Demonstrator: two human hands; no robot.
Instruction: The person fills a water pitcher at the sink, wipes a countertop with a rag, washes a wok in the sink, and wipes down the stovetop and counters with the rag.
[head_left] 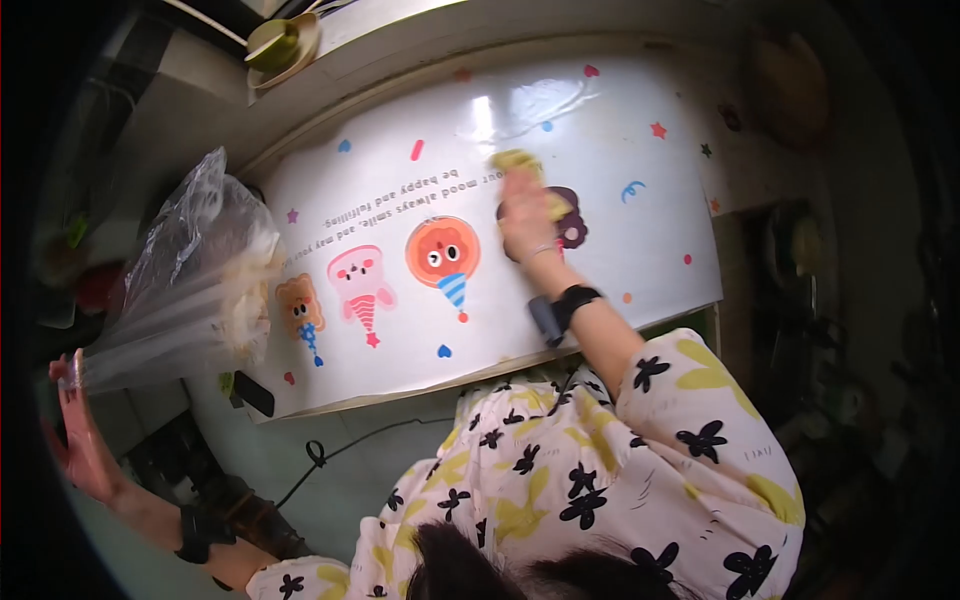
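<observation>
My right hand (525, 218) presses a yellow cloth (516, 160) flat against the white printed table cover (620, 250). Cloth shows past the fingertips and beside the hand, over part of a dark brown cartoon figure. Out at the far left, my left hand (82, 435) pinches the edge of a clear plastic bag (190, 240). The bag is stretched from those fingers to the table's left end. Something pale and crumpled (250, 310) shows at the bag's table side; I cannot make out what it is.
A dark phone-like object (253, 393) lies at the cover's near left corner. On the ledge behind stands a bowl (290, 62) with a green item. A thin black cable (370, 432) runs below the table edge. Dim objects line the right side.
</observation>
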